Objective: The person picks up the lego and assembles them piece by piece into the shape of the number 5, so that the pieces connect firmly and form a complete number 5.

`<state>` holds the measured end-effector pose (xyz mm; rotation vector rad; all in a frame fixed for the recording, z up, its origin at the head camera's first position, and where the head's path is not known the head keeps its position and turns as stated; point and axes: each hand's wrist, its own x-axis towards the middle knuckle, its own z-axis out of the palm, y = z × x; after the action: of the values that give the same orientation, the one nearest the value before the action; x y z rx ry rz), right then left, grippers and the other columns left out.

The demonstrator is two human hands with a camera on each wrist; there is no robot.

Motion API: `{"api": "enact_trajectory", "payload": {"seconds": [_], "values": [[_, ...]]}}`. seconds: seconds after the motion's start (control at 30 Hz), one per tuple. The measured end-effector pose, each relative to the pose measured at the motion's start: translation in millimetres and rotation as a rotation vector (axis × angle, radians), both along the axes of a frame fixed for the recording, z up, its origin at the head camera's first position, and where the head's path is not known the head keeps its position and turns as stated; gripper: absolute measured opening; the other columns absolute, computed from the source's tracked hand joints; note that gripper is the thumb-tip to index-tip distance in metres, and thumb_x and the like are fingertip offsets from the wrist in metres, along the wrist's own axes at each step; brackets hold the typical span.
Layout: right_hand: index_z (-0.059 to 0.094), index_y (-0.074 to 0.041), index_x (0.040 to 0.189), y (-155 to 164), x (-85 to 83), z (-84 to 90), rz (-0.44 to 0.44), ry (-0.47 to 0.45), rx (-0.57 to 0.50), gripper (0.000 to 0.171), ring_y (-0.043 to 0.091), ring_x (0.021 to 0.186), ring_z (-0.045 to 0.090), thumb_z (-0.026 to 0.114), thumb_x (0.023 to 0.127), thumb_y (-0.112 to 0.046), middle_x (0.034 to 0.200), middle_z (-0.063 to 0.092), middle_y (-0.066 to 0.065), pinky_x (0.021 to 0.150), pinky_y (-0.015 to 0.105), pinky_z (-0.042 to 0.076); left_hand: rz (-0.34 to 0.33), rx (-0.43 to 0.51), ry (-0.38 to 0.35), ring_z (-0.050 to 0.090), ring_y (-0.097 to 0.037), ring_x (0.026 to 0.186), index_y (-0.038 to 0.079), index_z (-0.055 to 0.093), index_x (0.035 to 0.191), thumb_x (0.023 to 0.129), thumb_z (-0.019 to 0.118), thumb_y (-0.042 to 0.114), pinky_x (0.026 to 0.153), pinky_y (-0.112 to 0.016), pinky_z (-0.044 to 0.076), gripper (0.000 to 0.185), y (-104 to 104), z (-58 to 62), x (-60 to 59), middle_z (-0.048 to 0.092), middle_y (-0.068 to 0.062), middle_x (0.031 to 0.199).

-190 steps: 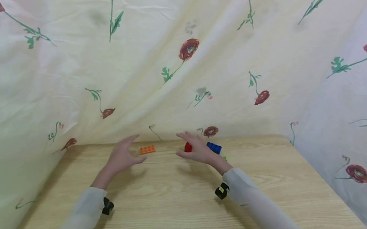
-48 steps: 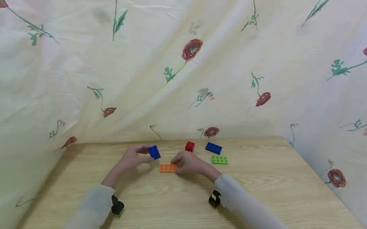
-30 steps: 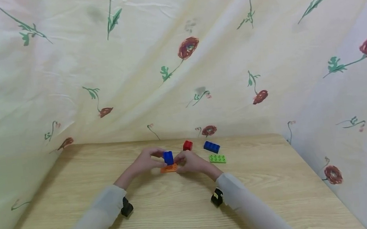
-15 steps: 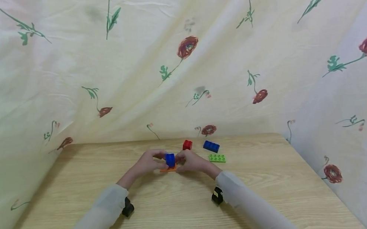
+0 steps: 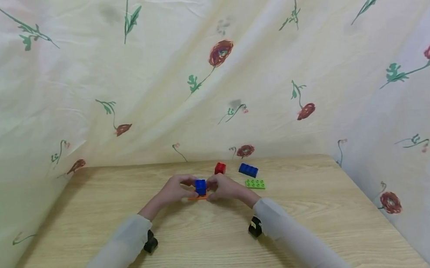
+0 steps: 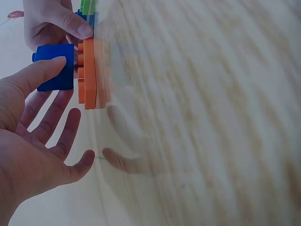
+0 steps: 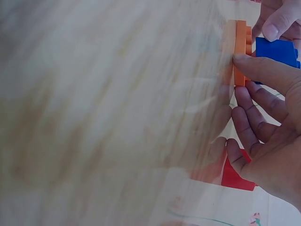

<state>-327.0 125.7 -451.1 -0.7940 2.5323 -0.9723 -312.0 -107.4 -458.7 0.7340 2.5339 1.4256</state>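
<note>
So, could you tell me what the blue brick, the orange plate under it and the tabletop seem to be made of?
Blue brick: likely moulded plastic, with uniform saturated colour, crisp edges and studs.
Orange plate: apparently the same plastic, thin, with round studs along its face.
Tabletop: light wood or wood-look laminate, with printed-looking grain and a glossy finish that reflects light near the front edge.

A small blue brick [image 5: 200, 186] sits studs-up on a flat orange plate [image 5: 195, 198] lying on the table.

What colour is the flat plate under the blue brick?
Orange; the flat plate shows best in the left wrist view.
</note>
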Motion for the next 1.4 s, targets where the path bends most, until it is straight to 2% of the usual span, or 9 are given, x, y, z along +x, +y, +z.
{"api": "enact_trajectory", "payload": {"seconds": [0.37,0.63,1.1,1.4], "values": [[0.073,-0.004,0.118,0.7,-2.5,-0.4,0.008,-0.015,-0.019,0.032,0.015,0.099,0.067,0.080,0.088,-0.010,0.110,0.076,0.006,0.097,0.039,0.054,-0.036,0.025,-0.010,0.064,-0.032,0.112,0.002,0.071,0.123,0.086,0.081,0.008,0.097,-0.047,0.054,0.039,0.4,-1.3,-1.1,0.073,-0.015,0.119],[0.073,-0.003,0.115,-0.8,-2.4,1.4,0.005,-0.017,-0.009,0.031,0.014,0.095,0.065,0.081,0.086,-0.009,0.109,0.076,0.007,0.097,0.038,0.054,-0.024,0.010,-0.035,0.064,-0.029,0.112,0.005,0.072,0.123,0.086,0.081,0.009,0.098,-0.047,0.053,0.039,2.4,-2.2,-1.2,0.073,-0.012,0.121],[0.072,-0.001,0.117,-1.4,-2.4,0.9,0.001,-0.023,-0.012,0.033,0.017,0.101,0.068,0.081,0.086,-0.007,0.112,0.076,0.009,0.100,0.041,0.054,-0.028,0.013,-0.038,0.064,-0.030,0.111,0.005,0.072,0.122,0.085,0.081,0.010,0.096,-0.045,0.053,0.039,3.3,-0.6,0.0,0.073,-0.012,0.120],[0.072,-0.002,0.115,-2.1,-0.6,3.1,-0.001,-0.029,-0.017,0.032,0.017,0.099,0.068,0.082,0.085,-0.006,0.110,0.076,0.009,0.099,0.041,0.054,-0.004,-0.016,-0.005,0.064,-0.026,0.108,0.006,0.073,0.120,0.084,0.082,0.009,0.094,-0.042,0.052,0.037,6.3,0.5,2.2,0.073,-0.010,0.118]]}}
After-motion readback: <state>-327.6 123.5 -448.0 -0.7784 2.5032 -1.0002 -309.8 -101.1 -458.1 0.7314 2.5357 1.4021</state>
